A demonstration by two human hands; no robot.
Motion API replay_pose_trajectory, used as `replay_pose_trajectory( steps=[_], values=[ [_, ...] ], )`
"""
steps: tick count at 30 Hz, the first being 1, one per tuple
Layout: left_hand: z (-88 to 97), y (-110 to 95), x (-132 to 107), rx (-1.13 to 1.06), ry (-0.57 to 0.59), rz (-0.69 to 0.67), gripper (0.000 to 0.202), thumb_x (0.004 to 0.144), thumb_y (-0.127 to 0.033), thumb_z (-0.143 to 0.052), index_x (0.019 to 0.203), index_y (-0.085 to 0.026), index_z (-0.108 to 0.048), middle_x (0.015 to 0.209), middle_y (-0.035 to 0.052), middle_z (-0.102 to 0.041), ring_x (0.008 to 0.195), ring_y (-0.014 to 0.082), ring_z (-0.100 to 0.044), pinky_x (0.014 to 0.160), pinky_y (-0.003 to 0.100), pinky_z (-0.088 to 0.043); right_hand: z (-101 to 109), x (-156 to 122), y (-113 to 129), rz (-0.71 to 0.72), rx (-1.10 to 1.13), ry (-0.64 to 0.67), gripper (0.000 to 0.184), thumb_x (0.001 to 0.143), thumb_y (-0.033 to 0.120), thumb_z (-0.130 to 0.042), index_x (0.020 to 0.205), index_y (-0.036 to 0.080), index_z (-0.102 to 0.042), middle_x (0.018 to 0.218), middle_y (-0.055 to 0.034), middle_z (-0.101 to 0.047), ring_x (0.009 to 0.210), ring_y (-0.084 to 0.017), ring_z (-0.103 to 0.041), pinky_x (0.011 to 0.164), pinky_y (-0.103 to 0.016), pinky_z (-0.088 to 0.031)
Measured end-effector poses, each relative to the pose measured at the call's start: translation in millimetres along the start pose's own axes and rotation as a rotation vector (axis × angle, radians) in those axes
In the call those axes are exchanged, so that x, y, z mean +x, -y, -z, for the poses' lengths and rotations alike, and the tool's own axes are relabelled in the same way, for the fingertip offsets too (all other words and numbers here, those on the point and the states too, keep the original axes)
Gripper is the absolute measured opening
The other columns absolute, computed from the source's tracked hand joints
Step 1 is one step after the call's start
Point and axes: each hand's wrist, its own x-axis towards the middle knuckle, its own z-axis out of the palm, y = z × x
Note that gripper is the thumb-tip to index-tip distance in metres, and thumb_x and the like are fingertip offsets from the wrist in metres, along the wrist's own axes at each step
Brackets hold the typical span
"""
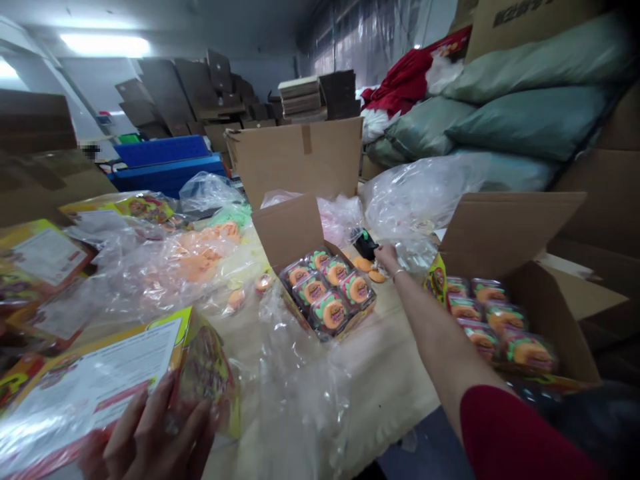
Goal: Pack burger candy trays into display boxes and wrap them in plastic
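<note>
- One hand, the right [386,257], has its fingers closed on the near end of a black tool [366,245] with a green part; the exact hold is too small to make out.
- That tool lies just beyond the open centre box, to its right, next to two orange discs [363,265] on the table [385,363].
- The left hand [155,427] is not closed around anything; its fingers are spread and lie against a yellow carton [115,373] in clear film, at the near left corner of the table.
- The carton's upper face bears a white printed panel, and its end face is partly behind the fingers.
- Between the hands stands the centre box [290,230], its flap raised, with six burger-shaped packs [330,312] showing inside.
- To the right of the outstretched arm [425,327], which comes from a red sleeve [510,433], is a second open box [510,227] with more such packs.
- Clear plastic film [303,393] trails over the near table edge in front of the centre box.
- Farther left, orange bundles [207,250] lie under more clear plastic, near other yellow cartons [47,257].
- Behind the centre box stands a large brown carton [300,160].
- Farthest out are a blue bin [165,173], stacked cardboard [185,87], grey-green sacks [535,120] and red cloth [400,83].
</note>
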Motion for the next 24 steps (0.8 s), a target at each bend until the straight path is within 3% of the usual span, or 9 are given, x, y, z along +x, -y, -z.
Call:
replay_pose_trajectory(
  steps=[5,7,10,12,14,16,18,21,24],
  values=[
    [26.8,-33.2,23.3,0.048,0.083,0.125,0.006,0.081,-0.025,-0.072,0.085,-0.026,-0.068,0.155,0.0067,-0.036,0.143,0.0362,-0.03,0.116,0.062,-0.015,12.0,-32.9,17.3,0.106,-0.041,-0.087,0.01,0.083,0.014,-0.066,0.076,0.008,-0.067,0.085,-0.0158,-0.068,0.087,-0.023,-0.064,0.076,-0.032,-0.046],
    [31.2,-35.4,26.3,0.051,0.105,0.108,0.003,0.082,-0.024,-0.07,0.082,-0.025,-0.068,0.151,0.0082,-0.039,0.141,0.0347,-0.03,0.115,0.061,-0.016,18.1,-47.3,26.2,0.19,0.01,-0.114,0.01,0.085,0.011,-0.058,0.079,0.008,-0.065,0.091,-0.02,-0.068,0.086,-0.021,-0.061,0.075,-0.032,-0.043],
    [35.2,-31.2,24.3,0.06,0.147,0.078,0.002,0.082,-0.026,-0.069,0.082,-0.026,-0.068,0.15,0.008,-0.037,0.139,0.0336,-0.03,0.114,0.06,-0.016,21.3,-86.6,39.9,0.331,0.2,-0.102,0.01,0.092,0.017,-0.049,0.091,0.015,-0.059,0.09,-0.0119,-0.065,0.072,-0.014,-0.055,0.069,-0.029,-0.043],
    [37.9,-28.8,21.9,0.062,0.171,0.07,0.002,0.082,-0.027,-0.069,0.082,-0.026,-0.068,0.151,0.0071,-0.033,0.138,0.0339,-0.029,0.113,0.06,-0.016,18.1,-136.9,45.5,0.431,0.535,0.099,0.008,0.092,0.026,-0.054,0.087,0.021,-0.054,0.076,-0.0021,-0.058,0.058,-0.011,-0.048,0.059,-0.026,-0.041],
    [40.3,-28.0,20.7,0.053,0.189,0.062,0.002,0.082,-0.027,-0.069,0.083,-0.027,-0.068,0.153,0.0064,-0.031,0.138,0.0347,-0.028,0.113,0.06,-0.015,8.6,-204.9,47.0,0.473,0.903,0.536,0.024,0.085,0.039,-0.067,0.078,0.023,-0.051,0.064,0.0037,-0.049,0.052,-0.01,-0.043,0.053,-0.025,-0.038],
    [42.3,-28.2,20.9,0.037,0.201,0.054,0.002,0.082,-0.028,-0.069,0.084,-0.027,-0.069,0.153,0.0061,-0.029,0.138,0.0353,-0.028,0.112,0.06,-0.016,-9.0,-277.4,46.2,0.407,0.972,0.953,0.037,0.08,0.052,-0.071,0.073,0.022,-0.051,0.06,0.005,-0.046,0.049,-0.01,-0.04,0.049,-0.024,-0.034],
    [43.4,-28.7,22.1,0.031,0.2,0.047,0.002,0.082,-0.027,-0.069,0.084,-0.027,-0.07,0.153,0.0061,-0.03,0.137,0.0355,-0.029,0.112,0.06,-0.017,-32.4,-338.0,44.7,0.321,0.939,1.221,0.043,0.077,0.06,-0.071,0.073,0.021,-0.052,0.06,0.0054,-0.047,0.049,-0.009,-0.04,0.048,-0.023,-0.033],
    [43.7,-29.5,24.0,0.045,0.177,0.041,0.001,0.081,-0.026,-0.07,0.081,-0.026,-0.07,0.153,0.0059,-0.032,0.137,0.0348,-0.03,0.113,0.059,-0.016,-66.4,-388.5,42.7,0.311,0.856,1.41,0.048,0.077,0.064,-0.069,0.073,0.02,-0.052,0.06,0.0055,-0.047,0.052,-0.009,-0.044,0.052,-0.024,-0.035],
    [42.6,-30.2,24.6,0.053,0.156,0.04,0.002,0.08,-0.025,-0.071,0.08,-0.026,-0.07,0.152,0.0056,-0.034,0.137,0.0338,-0.031,0.113,0.058,-0.017,-87.1,-401.5,42.8,0.329,0.813,1.425,0.052,0.075,0.069,-0.067,0.073,0.019,-0.052,0.06,0.0056,-0.048,0.054,-0.01,-0.044,0.054,-0.025,-0.035]
  ],
)
